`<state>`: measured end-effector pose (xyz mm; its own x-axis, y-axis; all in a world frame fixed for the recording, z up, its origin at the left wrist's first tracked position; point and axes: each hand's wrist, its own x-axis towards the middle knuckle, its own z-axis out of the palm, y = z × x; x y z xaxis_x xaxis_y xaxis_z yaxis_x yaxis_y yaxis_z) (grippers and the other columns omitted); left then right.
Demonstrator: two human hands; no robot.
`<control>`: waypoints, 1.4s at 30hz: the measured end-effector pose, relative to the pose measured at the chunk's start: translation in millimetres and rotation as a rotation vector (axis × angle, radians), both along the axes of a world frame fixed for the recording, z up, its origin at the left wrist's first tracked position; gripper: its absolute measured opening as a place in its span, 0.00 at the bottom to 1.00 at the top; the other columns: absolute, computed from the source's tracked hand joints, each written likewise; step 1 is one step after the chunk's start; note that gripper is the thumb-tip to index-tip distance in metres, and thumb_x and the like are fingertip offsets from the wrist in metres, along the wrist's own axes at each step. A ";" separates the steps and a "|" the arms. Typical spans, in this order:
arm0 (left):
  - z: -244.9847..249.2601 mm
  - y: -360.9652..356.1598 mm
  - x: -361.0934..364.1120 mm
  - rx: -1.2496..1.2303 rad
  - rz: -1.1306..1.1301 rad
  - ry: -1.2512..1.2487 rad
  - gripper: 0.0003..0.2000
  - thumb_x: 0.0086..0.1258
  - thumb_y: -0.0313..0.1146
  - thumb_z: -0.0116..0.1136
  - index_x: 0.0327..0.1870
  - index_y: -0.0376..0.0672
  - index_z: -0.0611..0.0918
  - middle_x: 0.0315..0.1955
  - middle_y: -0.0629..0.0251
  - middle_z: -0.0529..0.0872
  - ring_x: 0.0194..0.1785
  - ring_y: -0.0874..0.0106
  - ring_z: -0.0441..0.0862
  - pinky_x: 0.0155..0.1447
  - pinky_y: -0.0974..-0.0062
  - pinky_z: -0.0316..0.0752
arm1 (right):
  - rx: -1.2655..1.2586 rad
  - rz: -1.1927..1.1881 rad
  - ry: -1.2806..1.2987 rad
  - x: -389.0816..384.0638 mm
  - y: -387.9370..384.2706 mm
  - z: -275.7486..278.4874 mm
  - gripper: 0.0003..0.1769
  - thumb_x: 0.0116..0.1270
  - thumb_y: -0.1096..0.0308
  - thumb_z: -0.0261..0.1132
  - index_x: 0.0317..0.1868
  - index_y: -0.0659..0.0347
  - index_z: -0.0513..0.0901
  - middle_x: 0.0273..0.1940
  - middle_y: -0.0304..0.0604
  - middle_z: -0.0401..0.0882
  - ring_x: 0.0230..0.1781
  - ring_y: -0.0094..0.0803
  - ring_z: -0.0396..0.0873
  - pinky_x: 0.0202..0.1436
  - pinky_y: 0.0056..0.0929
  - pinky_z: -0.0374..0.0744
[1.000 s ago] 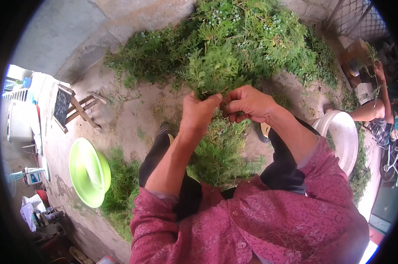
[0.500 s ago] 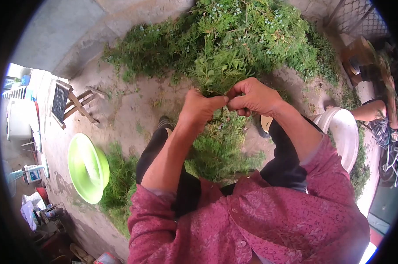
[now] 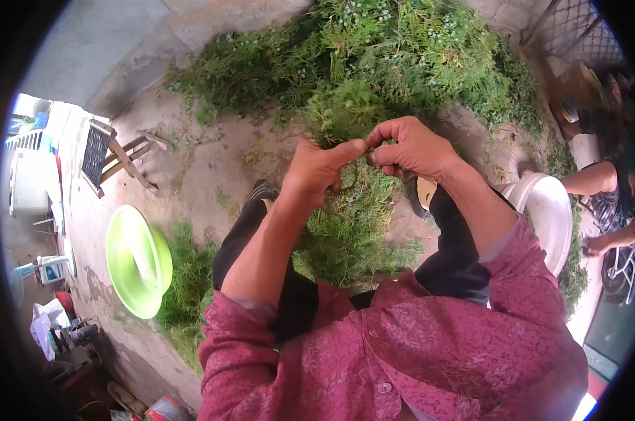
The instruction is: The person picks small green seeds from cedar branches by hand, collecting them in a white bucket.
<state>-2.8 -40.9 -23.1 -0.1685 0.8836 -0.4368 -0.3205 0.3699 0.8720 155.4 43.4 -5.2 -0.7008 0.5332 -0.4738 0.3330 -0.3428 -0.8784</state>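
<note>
Green conifer sprigs [image 3: 342, 112] stay pinched between my left hand [image 3: 317, 172] and right hand [image 3: 410, 149]. Both sit slightly higher than before.

A maroon floral-patterned shirt [image 3: 436, 351] (buttoned, sleeves [image 3: 247, 330] pushed up) over black trousers [image 3: 461, 266].

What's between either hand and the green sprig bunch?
Nothing visible. The left hand and right hand both grip the sprig bunch at its base, fingertips meeting. The foliage pile lies beyond, on the ground.
</note>
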 end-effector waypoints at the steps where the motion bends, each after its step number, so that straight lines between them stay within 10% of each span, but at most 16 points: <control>1: 3.2 -0.2 0.6 -0.038 -0.042 0.037 0.06 0.55 0.30 0.62 0.31 0.37 0.80 0.17 0.71 0.76 0.13 0.83 0.65 0.14 0.82 0.57 | 0.000 0.003 0.000 -0.7 0.2 -1.1 0.08 0.50 0.75 0.63 0.33 0.67 0.77 0.22 0.38 0.76 0.18 0.20 0.73 0.18 0.18 0.69; 20: -5.9 -2.2 -6.7 -0.055 -0.068 -0.287 0.04 0.57 0.30 0.59 0.28 0.41 0.78 0.14 0.75 0.70 0.13 0.81 0.63 0.16 0.81 0.58 | -0.133 -0.039 0.086 -1.6 2.0 -3.3 0.10 0.57 0.74 0.59 0.40 0.67 0.75 0.24 0.36 0.76 0.18 0.17 0.72 0.18 0.16 0.67; 32: 11.2 -5.8 4.3 0.177 -0.089 0.147 0.09 0.55 0.26 0.60 0.37 0.36 0.80 0.23 0.69 0.79 0.18 0.81 0.69 0.19 0.81 0.62 | -0.039 0.035 0.010 -1.0 0.9 -5.8 0.06 0.57 0.69 0.59 0.31 0.63 0.77 0.23 0.35 0.76 0.17 0.17 0.70 0.18 0.17 0.66; 42: 7.1 0.0 -12.9 0.102 0.295 -0.059 0.04 0.55 0.26 0.61 0.29 0.37 0.79 0.21 0.71 0.76 0.17 0.81 0.66 0.20 0.80 0.61 | -0.319 -0.172 0.327 1.8 4.3 -1.3 0.09 0.59 0.70 0.55 0.39 0.65 0.74 0.32 0.44 0.76 0.23 0.20 0.73 0.23 0.12 0.69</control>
